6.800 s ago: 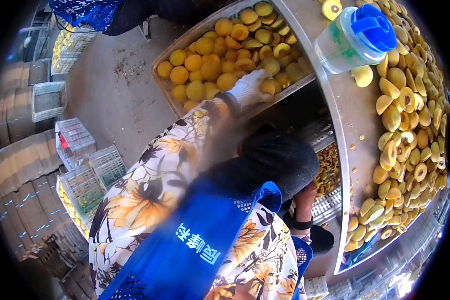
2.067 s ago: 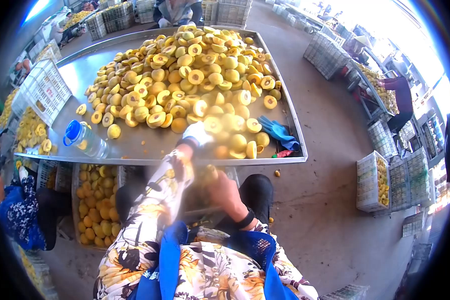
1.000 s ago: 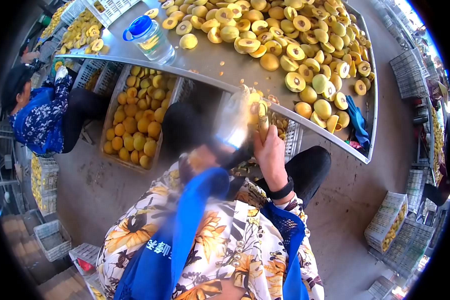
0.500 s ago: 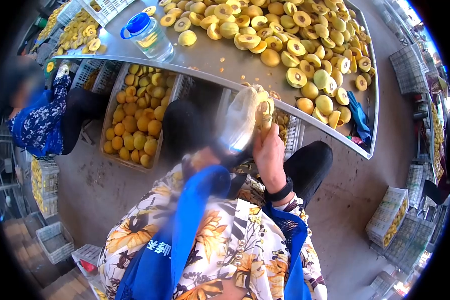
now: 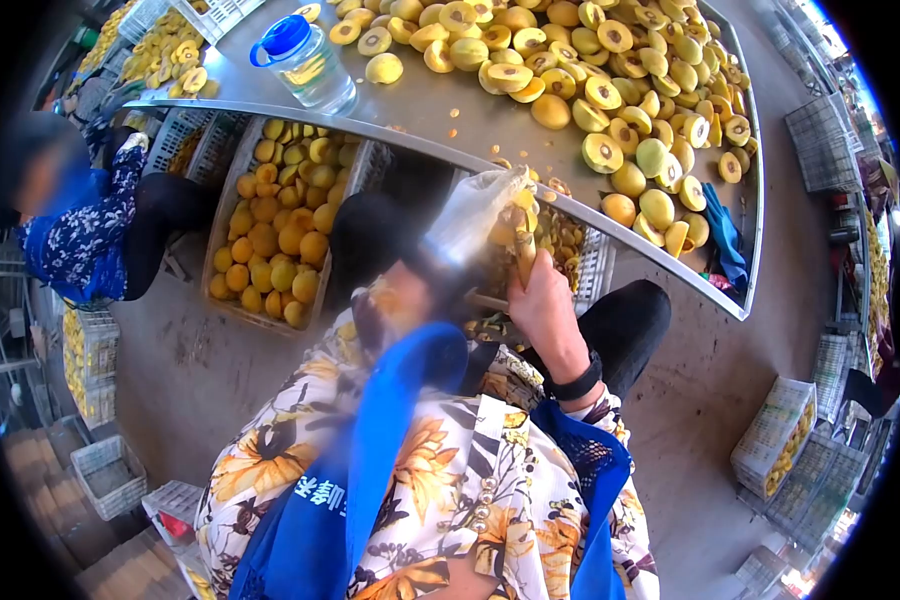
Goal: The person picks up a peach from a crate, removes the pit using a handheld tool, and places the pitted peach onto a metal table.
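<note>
My left hand (image 5: pixel 470 220), in a whitish glove and partly blurred, is closed round a yellow peach piece (image 5: pixel 518 216) just off the table's front edge. My bare right hand (image 5: pixel 548 308), with a black band at the wrist, grips the yellowish-brown handle of a small hand tool (image 5: pixel 525 256). The tool's upper end meets the fruit at the glove; its working tip is hidden. Beyond both hands, many halved yellow peaches (image 5: pixel 600 95) are heaped on the metal table (image 5: pixel 440 125), several with pits showing.
A blue-lidded water bottle (image 5: pixel 310 65) stands on the table. Below it sits a crate of whole peaches (image 5: pixel 275 230); another crate (image 5: pixel 592 262) with fruit pieces is under my hands. A blue glove (image 5: pixel 725 235) lies at the right corner. A co-worker (image 5: pixel 80 220) sits at left.
My gloved left hand has tilted and shifted slightly, staying at the fruit. The right hand has turned a little with the tool and dropped slightly. The whole view has shifted a little.
</note>
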The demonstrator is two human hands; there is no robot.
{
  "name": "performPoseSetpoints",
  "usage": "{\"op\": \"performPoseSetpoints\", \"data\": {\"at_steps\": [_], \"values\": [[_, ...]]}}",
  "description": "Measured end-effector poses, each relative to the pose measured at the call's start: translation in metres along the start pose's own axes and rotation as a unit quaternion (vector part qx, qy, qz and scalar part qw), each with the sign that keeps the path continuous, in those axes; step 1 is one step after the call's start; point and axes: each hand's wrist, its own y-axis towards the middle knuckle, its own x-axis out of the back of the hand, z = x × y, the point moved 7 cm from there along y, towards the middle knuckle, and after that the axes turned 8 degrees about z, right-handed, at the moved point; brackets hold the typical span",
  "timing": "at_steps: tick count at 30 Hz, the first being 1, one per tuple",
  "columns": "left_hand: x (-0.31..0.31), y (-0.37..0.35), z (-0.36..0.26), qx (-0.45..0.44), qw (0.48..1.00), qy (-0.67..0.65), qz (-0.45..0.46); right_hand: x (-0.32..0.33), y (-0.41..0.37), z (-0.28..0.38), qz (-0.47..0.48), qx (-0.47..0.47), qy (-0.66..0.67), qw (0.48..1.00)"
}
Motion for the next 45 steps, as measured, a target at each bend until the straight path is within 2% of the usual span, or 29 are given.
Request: {"op": "performPoseSetpoints", "data": {"at_steps": [1,4,6,10,12,15,18,21,22,23,25,27,28,30,32,33,35,37,38,39,41,43,45], "values": [[0.000,-0.001,-0.004,-0.020,0.999,-0.022,-0.017,0.000,0.001,0.002,-0.013,0.017,-0.010,1.000],[-0.011,-0.007,-0.008,-0.094,0.992,-0.061,-0.061,-0.001,0.004,-0.003,-0.039,-0.074,0.029,0.996],[-0.019,-0.012,-0.015,-0.169,0.982,-0.045,-0.076,0.000,0.006,-0.008,-0.071,-0.063,0.019,0.995],[-0.025,-0.011,-0.004,-0.175,0.977,-0.057,-0.108,0.003,0.004,-0.011,-0.094,-0.043,0.019,0.994],[-0.024,-0.010,0.001,-0.178,0.974,-0.048,-0.133,0.003,0.004,-0.012,-0.075,-0.054,0.038,0.995],[-0.018,-0.005,-0.001,-0.119,0.987,-0.035,-0.107,0.003,0.003,-0.008,-0.035,-0.067,0.036,0.996],[-0.014,0.006,0.001,-0.010,1.000,-0.029,-0.007,0.007,0.003,0.001,0.015,-0.079,0.042,0.996],[-0.008,0.015,0.004,-0.009,0.999,-0.010,0.045,0.004,0.006,-0.004,0.017,-0.059,0.037,0.997],[-0.006,0.011,-0.006,-0.087,0.996,0.029,0.010,0.003,0.007,-0.004,0.009,-0.048,0.032,0.998],[-0.006,0.004,-0.016,-0.164,0.984,0.068,-0.026,0.001,0.006,-0.008,0.016,-0.080,0.058,0.995],[-0.014,-0.011,-0.021,-0.203,0.975,0.051,-0.079,-0.002,0.007,-0.007,0.030,-0.143,0.109,0.983],[-0.019,-0.018,-0.004,-0.123,0.983,-0.063,-0.118,-0.007,0.008,-0.007,0.011,-0.126,0.122,0.984],[-0.018,-0.016,0.000,-0.139,0.977,-0.133,-0.090,-0.012,0.005,-0.008,0.005,-0.117,0.127,0.985],[-0.012,-0.008,0.013,-0.100,0.980,-0.164,-0.056,-0.018,0.003,-0.011,-0.019,0.003,0.028,0.999],[0.001,-0.008,0.010,-0.097,0.980,-0.159,-0.074,-0.035,0.009,-0.032,-0.005,0.012,0.025,1.000],[0.002,-0.011,0.011,-0.098,0.980,-0.141,-0.104,-0.040,0.008,-0.037,0.016,-0.036,0.070,0.997],[-0.003,-0.018,-0.001,-0.120,0.979,-0.136,-0.093,-0.040,0.003,-0.030,0.040,-0.118,0.158,0.980],[0.003,-0.012,0.010,-0.125,0.980,-0.108,-0.111,-0.041,-0.003,-0.024,0.082,-0.147,0.215,0.962],[0.003,-0.013,0.016,-0.112,0.980,-0.136,-0.095,-0.044,-0.006,-0.018,0.108,-0.174,0.291,0.935],[0.004,-0.017,0.014,-0.119,0.980,-0.102,-0.123,-0.050,-0.009,-0.014,0.131,-0.201,0.364,0.900],[0.003,-0.025,0.006,-0.133,0.979,-0.089,-0.123,-0.055,-0.011,-0.014,0.165,-0.203,0.405,0.876],[0.001,-0.014,0.020,-0.133,0.971,-0.177,-0.093,-0.059,-0.013,-0.017,0.205,-0.191,0.472,0.836],[0.009,-0.008,0.028,-0.057,0.985,-0.144,-0.078,-0.063,-0.012,-0.024,0.251,-0.166,0.561,0.771]]}}
